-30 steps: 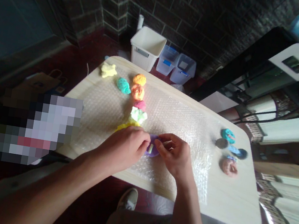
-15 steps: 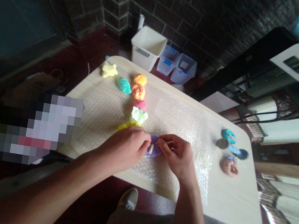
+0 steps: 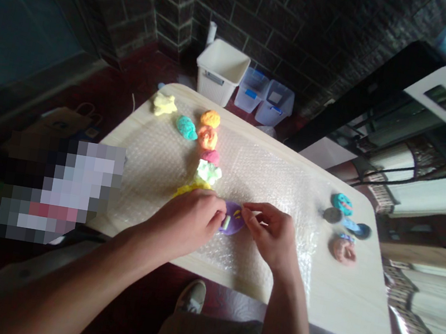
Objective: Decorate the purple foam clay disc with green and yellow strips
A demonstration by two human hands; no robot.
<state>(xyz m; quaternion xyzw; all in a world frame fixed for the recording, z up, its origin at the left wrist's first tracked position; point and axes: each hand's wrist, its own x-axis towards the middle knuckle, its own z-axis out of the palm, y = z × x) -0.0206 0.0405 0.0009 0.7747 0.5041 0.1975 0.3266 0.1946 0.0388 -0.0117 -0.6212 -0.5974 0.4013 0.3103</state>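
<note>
A flat purple clay disc (image 3: 234, 218) with small yellow bits on it lies on the bubble wrap (image 3: 247, 176) near the table's front. My left hand (image 3: 189, 219) is curled with its fingertips pinching the disc's left edge. My right hand (image 3: 274, 234) rests just right of the disc, fingers pinched together at its right edge; whether a small piece is between them I cannot make out. A yellow clay lump (image 3: 186, 188) peeks out behind my left hand.
A row of clay lumps runs back: pale green (image 3: 207, 172), pink (image 3: 210, 156), orange (image 3: 207, 137), another orange (image 3: 210, 118), teal (image 3: 187, 127), a yellow star (image 3: 163, 104). Blue and pink clay figures (image 3: 344, 231) lie at the right. White bins (image 3: 220, 72) stand beyond the wooden table (image 3: 346, 299).
My right hand has drawn slightly right, uncovering more of the purple disc and its yellow bits. The left hand has barely moved.
</note>
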